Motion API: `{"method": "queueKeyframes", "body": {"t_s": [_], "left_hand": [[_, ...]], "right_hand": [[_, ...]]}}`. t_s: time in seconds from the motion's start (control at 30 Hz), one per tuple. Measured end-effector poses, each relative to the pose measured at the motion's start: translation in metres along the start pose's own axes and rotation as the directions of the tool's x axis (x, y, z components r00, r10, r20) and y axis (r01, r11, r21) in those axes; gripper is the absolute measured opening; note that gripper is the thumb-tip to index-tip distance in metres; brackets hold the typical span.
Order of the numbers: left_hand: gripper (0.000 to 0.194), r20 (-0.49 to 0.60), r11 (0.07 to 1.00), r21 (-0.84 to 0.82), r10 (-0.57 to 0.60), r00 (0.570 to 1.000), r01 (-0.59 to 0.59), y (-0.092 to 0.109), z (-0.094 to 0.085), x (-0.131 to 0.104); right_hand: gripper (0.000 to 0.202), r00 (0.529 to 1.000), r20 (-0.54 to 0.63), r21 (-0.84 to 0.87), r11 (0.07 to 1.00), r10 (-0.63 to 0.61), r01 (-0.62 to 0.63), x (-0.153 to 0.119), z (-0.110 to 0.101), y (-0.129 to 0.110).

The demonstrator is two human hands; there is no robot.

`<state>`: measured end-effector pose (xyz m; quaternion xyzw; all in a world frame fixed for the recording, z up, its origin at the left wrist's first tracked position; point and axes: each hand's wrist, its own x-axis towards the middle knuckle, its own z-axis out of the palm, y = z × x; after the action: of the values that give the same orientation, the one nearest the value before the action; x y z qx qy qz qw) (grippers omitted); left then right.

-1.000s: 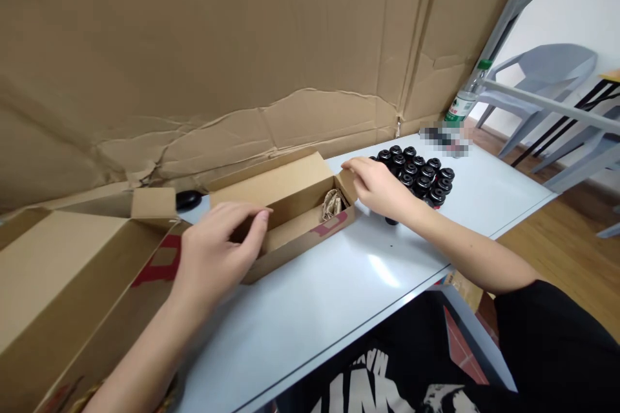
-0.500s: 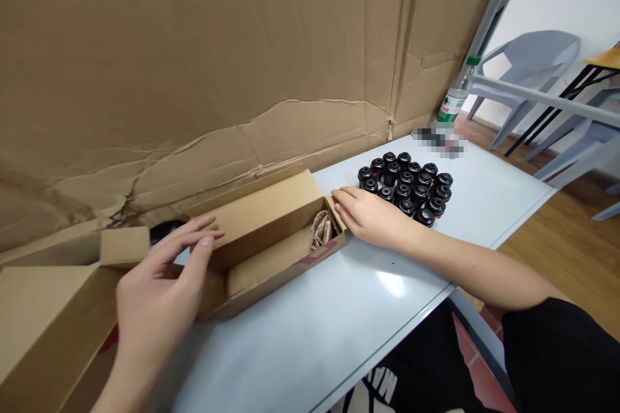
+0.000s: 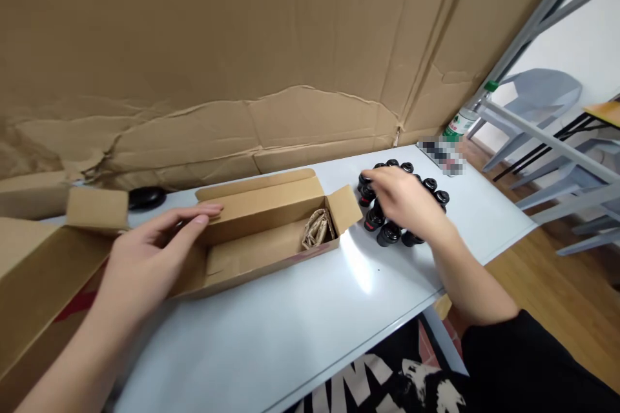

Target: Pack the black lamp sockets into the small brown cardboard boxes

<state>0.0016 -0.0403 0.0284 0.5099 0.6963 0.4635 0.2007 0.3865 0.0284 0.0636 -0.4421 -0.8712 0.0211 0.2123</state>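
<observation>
Left hand on open box — right hand over black bottles, grip unclear.

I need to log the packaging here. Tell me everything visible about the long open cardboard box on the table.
The long cardboard box is plain brown corrugated card, narrow and shallow, lying flat on the white table, its lid flaps folded open. Crumpled brown paper sits in its right end; the rest looks bare. The left hand rests against its left end; the right hand is apart from it.
</observation>
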Motion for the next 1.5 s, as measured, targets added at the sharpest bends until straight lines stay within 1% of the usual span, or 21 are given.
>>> {"method": "queueKeyframes", "body": {"t_s": [0.07,0.13,0.2,0.3,0.37,0.47,0.57,0.63,0.7,0.83,0.9,0.97,1.03,1.07,1.13,1.2,1.23,1.3,1.37,1.43,1.5], "left_hand": [[0.037,0.005,1.0,-0.013,0.008,1.0,-0.008,-0.001,0.001,0.0],[0.037,0.01,1.0,-0.02,0.021,1.0,-0.021,-0.001,0.002,0.0],[0.038,-0.004,0.999,-0.03,0.044,0.999,-0.044,-0.002,0.003,0.0],[0.035,-0.065,0.994,-0.07,0.079,0.995,-0.083,-0.003,0.005,-0.001],[0.032,-0.101,0.987,-0.113,0.1,0.99,-0.111,-0.004,0.007,-0.002],[0.025,-0.145,0.968,-0.209,0.109,0.983,-0.138,-0.007,0.012,-0.002],[0.024,-0.189,0.949,-0.29,0.067,0.98,-0.121,-0.008,0.018,-0.001],[0.024,-0.195,0.942,-0.322,0.031,0.98,-0.094,-0.007,0.022,-0.001],[0.023,-0.191,0.934,-0.352,0.001,0.982,-0.069,-0.005,0.024,0.001],[0.024,-0.175,0.914,-0.404,-0.045,0.984,-0.031,-0.008,0.025,0.005],[0.026,-0.18,0.908,-0.418,-0.06,0.982,-0.021,-0.013,0.026,0.008],[0.029,-0.186,0.9,-0.435,-0.08,0.979,-0.009,-0.019,0.027,0.01],[0.032,-0.17,0.893,-0.45,-0.115,0.979,0.026,-0.023,0.029,0.012],[0.034,-0.152,0.89,-0.453,-0.133,0.979,0.051,-0.025,0.03,0.013],[0.034,-0.117,0.89,-0.446,-0.161,0.98,0.093,-0.025,0.032,0.012],[0.035,-0.08,0.895,-0.434,-0.156,0.985,0.106,-0.025,0.034,0.011],[0.036,-0.052,0.896,-0.431,-0.142,0.989,0.106,-0.025,0.034,0.011],[0.038,0.021,0.895,-0.434,-0.103,0.994,0.102,-0.026,0.034,0.01],[0.037,0.095,0.896,-0.431,-0.072,0.993,0.106,-0.027,0.034,0.009],[0.038,0.149,0.904,-0.408,-0.07,0.986,0.125,-0.029,0.034,0.008],[0.047,0.188,0.914,-0.379,-0.077,0.979,0.144,-0.029,0.033,0.006]], "right_hand": [[0.036,0.996,0.01,0.003,0.996,0.091,-0.091,-0.005,-0.024,0.01],[0.029,0.986,0.152,-0.019,0.997,0.07,-0.068,-0.015,-0.04,0.012],[0.025,0.947,0.319,-0.078,0.997,0.037,-0.013,-0.029,-0.044,0.005],[0.035,0.898,0.432,-0.25,0.968,0.085,0.028,-0.05,-0.035,-0.012],[0.041,0.904,0.415,-0.345,0.937,0.103,0.052,-0.06,-0.024,-0.02],[0.039,0.922,0.384,-0.39,0.915,0.055,0.107,-0.069,-0.011,-0.023],[0.038,0.913,0.409,-0.406,0.895,-0.002,0.183,-0.072,-0.009,-0.02],[0.035,0.896,0.44,-0.361,0.904,-0.05,0.228,-0.072,-0.018,-0.021],[0.034,0.895,0.438,-0.261,0.939,-0.092,0.224,-0.068,-0.036,-0.027],[0.031,0.909,0.356,0.039,0.975,-0.216,0.217,-0.05,-0.077,-0.057],[0.026,0.918,0.281,0.234,0.948,-0.28,0.218,-0.035,-0.082,-0.076],[0.033,0.934,0.181,0.449,0.871,-0.309,0.201,-0.017,-0.068,-0.093],[0.038,0.945,0.115,0.66,0.735,-0.306,0.158,0.003,-0.04,-0.108],[0.039,0.959,0.104,0.755,0.649,-0.265,0.098,0.014,-0.024,-0.114],[0.031,0.966,0.188,0.85,0.522,-0.179,-0.069,0.035,0.009,-0.121],[0.02,0.959,0.258,0.875,0.449,-0.113,-0.183,0.051,0.034,-0.122],[0.021,0.951,0.293,0.875,0.428,-0.102,-0.224,0.056,0.043,-0.121],[0.025,0.937,0.329,0.873,0.415,-0.118,-0.255,0.061,0.052,-0.116],[0.024,0.93,0.336,0.856,0.461,-0.148,-0.236,0.058,0.053,-0.109],[0.025,0.933,0.337,0.798,0.564,-0.128,-0.211,0.052,0.05,-0.103],[0.031,0.954,0.279,0.71,0.693,-0.111,-0.127,0.045,0.047,-0.098]]}}
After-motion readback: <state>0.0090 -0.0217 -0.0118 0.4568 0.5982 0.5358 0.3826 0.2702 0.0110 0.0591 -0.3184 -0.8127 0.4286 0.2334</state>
